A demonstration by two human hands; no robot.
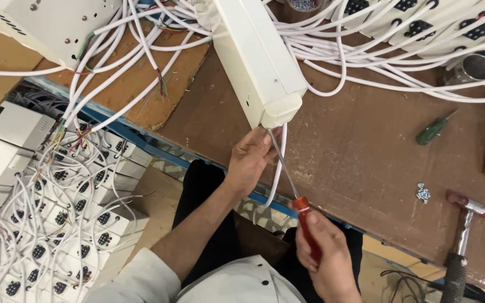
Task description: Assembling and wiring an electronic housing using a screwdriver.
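Observation:
A long white power-strip housing (256, 56) lies on the brown table (355, 146), its near end reaching toward the table's front edge. My left hand (249, 158) touches that end and the white cable (278, 168) hanging from it. My right hand (324, 255) grips the red handle of a screwdriver (304, 219). The screwdriver's metal shaft slants up to the end of the housing, beside my left fingers.
A green screwdriver (433, 130), a small pile of screws (422, 193) and a hammer (460, 235) lie on the table's right side. Many white cables and socket strips (422, 28) crowd the back. Several white units (74, 224) are piled on the floor at left.

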